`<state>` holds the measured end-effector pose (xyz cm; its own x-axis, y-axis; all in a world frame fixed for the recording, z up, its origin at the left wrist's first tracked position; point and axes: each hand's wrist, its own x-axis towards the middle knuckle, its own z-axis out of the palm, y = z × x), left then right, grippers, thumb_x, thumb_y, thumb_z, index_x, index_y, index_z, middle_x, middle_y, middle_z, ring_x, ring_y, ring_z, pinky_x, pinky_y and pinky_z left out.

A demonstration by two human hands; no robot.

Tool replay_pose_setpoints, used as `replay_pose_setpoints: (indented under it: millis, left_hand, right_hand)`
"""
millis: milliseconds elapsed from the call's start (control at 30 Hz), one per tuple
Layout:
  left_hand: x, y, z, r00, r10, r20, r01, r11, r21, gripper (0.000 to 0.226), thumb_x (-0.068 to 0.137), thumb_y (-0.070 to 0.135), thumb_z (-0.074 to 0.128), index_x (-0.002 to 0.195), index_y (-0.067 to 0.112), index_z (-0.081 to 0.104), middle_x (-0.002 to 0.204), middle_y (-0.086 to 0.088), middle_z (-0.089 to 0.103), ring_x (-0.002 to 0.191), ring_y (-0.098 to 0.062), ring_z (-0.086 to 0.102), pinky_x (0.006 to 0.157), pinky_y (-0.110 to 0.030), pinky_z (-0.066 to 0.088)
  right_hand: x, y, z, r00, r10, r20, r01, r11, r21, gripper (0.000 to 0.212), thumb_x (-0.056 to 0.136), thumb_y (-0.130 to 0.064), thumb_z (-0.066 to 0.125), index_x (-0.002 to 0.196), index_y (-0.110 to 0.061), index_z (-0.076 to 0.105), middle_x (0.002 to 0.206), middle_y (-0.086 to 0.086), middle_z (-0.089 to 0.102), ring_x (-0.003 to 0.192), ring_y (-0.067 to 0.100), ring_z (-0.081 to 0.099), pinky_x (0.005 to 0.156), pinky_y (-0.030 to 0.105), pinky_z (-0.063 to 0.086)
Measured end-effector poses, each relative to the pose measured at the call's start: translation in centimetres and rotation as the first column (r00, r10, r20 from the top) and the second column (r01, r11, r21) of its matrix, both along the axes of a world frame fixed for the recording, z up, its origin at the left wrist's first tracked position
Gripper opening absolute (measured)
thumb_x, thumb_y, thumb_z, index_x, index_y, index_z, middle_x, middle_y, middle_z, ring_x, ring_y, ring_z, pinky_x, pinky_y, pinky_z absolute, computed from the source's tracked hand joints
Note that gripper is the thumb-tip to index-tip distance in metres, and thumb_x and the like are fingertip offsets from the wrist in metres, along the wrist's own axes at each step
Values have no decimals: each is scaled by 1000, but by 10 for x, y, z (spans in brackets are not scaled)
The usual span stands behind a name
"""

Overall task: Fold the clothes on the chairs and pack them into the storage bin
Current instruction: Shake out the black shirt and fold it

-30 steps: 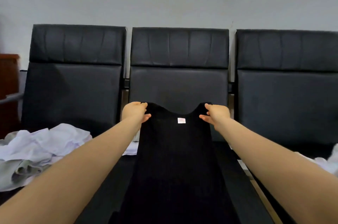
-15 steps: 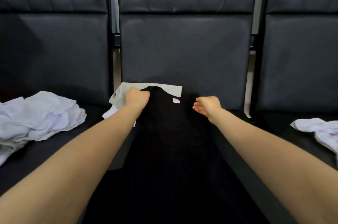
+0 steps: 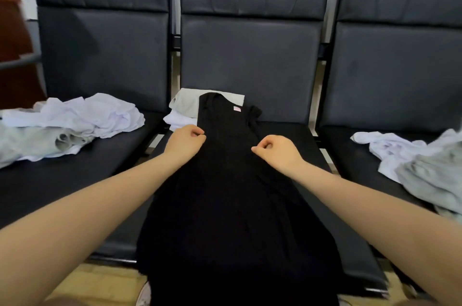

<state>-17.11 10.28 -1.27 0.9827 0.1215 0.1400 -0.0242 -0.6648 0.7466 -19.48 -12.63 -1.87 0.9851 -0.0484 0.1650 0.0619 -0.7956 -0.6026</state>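
Note:
A long black garment (image 3: 232, 193) with a small pink neck label lies flat on the middle chair seat (image 3: 297, 138), and its lower part hangs over the front edge. My left hand (image 3: 186, 142) sits at the garment's left edge with curled fingers, thumb and forefinger pinching the fabric. My right hand (image 3: 275, 149) rests on the garment's right side, its fingers curled in a pinch on the cloth. Behind the neckline a small stack of folded grey and white clothes (image 3: 185, 108) lies partly under the garment. No storage bin is in view.
A loose heap of white and grey clothes (image 3: 70, 121) covers the left chair seat. Another crumpled white and grey pile (image 3: 415, 160) lies on the right chair seat. Dark wooden furniture (image 3: 12, 43) stands at the far left. Pale flooring (image 3: 100, 283) shows below the seats.
The black garment came down from being held up by its shoulders to lying on the seat. Both hands left the shoulders and moved back toward me along its sides.

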Motion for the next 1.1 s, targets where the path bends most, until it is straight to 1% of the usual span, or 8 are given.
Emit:
replay_pose_setpoints:
  millis: [167,300,467,533,633,733,900,1100]
  left_hand:
    - [-36,31,-30,998,3,61,-15,979,202,33,88,42,59,111,19,63,104,-3,63,103,-23,58,88,-35,45]
    - [-53,53,-47,985,165,57,-174,906,386,50,92,42,54,132,13,50,131,-15,48,125,-35,40,98,-46,38]
    - [-60,64,-59,988,134,73,-152,834,530,25,92,40,54,105,20,61,121,-9,52,116,-31,45,94,-43,37]
    - [-59,60,-58,987,137,81,-159,863,479,18,94,36,53,98,20,60,113,-8,55,111,-30,48,91,-43,38]
    - [-57,62,-50,973,214,88,-226,960,167,13,95,26,49,93,14,53,97,-11,59,96,-33,54,79,-38,40]
    - [-55,75,-41,946,316,75,-314,949,-32,9,98,17,42,96,8,43,92,-14,54,86,-31,51,71,-34,33]
    - [-57,102,-36,923,384,16,-384,923,35,15,99,14,38,103,0,42,110,-26,56,100,-40,53,75,-37,33]
    - [-58,107,-44,946,323,-27,-314,933,174,21,99,18,41,105,-2,46,108,-26,58,100,-42,55,78,-39,38]
  right_hand:
    - [-43,-10,-33,992,87,-88,-109,952,-287,40,83,-51,65,111,-22,60,98,-4,54,94,15,57,77,27,45]
    - [-56,-27,-45,998,64,21,-53,940,-337,42,89,-43,61,122,-18,56,114,2,52,106,20,54,88,30,45]
    - [-50,-37,-45,998,19,57,2,936,-352,25,94,-33,56,110,-16,63,106,4,56,96,23,59,83,31,45]
    - [-45,-37,-45,996,-14,87,40,954,-298,17,95,-26,53,99,-15,66,98,5,61,94,25,61,78,31,45]
    - [-37,-41,-36,970,-209,126,212,977,-14,13,95,-18,49,89,-13,60,88,5,63,92,28,60,72,29,40]
    - [-30,-59,-25,917,-389,87,374,915,150,20,97,-16,45,102,-4,61,104,15,65,103,34,58,82,34,42]
    - [-35,-98,-24,891,-453,-37,454,890,33,24,97,-12,45,110,4,58,116,24,62,111,39,56,84,34,40]
    - [-46,-101,-29,904,-412,-111,399,909,-122,24,97,-12,47,111,5,57,116,23,62,112,37,56,87,36,43]
